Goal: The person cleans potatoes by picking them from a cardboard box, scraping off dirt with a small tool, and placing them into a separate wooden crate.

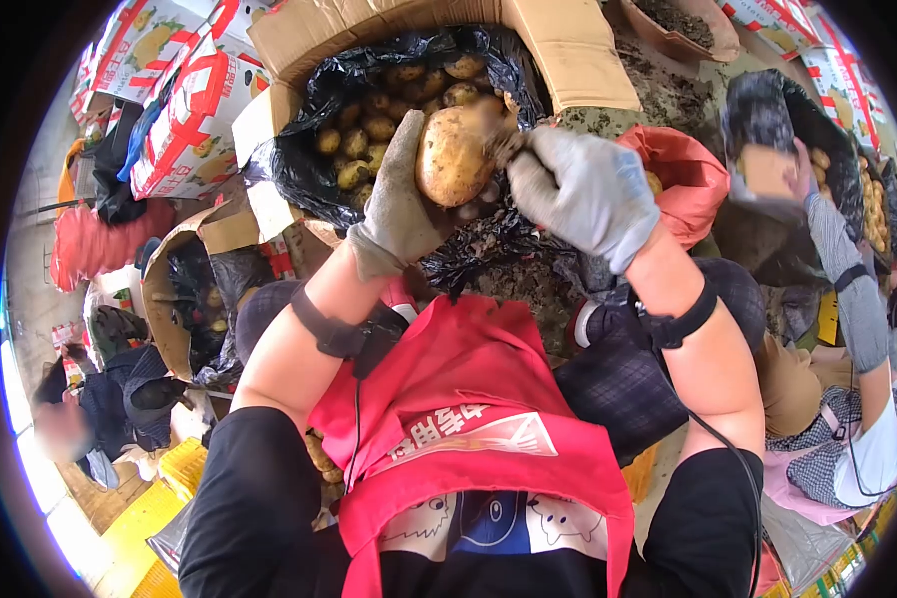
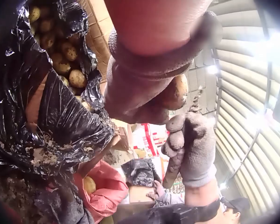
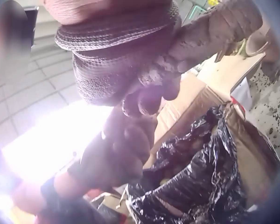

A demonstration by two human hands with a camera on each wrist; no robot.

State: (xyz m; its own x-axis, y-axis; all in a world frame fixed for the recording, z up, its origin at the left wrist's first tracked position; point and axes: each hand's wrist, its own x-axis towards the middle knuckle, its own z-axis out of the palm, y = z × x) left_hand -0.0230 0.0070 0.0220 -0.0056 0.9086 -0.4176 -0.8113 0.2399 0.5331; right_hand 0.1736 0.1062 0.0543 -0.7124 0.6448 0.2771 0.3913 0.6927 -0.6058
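Observation:
My gloved left hand [image 1: 397, 204] holds a large, pale brown potato [image 1: 455, 157] over a cardboard box [image 1: 573, 50] lined with black plastic [image 1: 304, 135]. Dark smudges mark the potato's right side. Close beside it, my gloved right hand [image 1: 588, 189] has its fingers curled around a brown, stringy clump [image 1: 506, 148], blurred in the head view. The left wrist view shows that twisted clump [image 2: 196, 100] sticking up from the right fist. Smaller potatoes [image 1: 379, 128] lie inside the box. In the right wrist view, the right glove [image 3: 107, 79] hides the potato.
A red sack [image 1: 683, 179] with a potato in it stands right of the box. Loose soil [image 1: 658, 90] covers the ground there. Printed cartons [image 1: 199, 120] are stacked at left. Another person's arm [image 1: 837, 239] reaches toward a black bag [image 1: 817, 130] at right.

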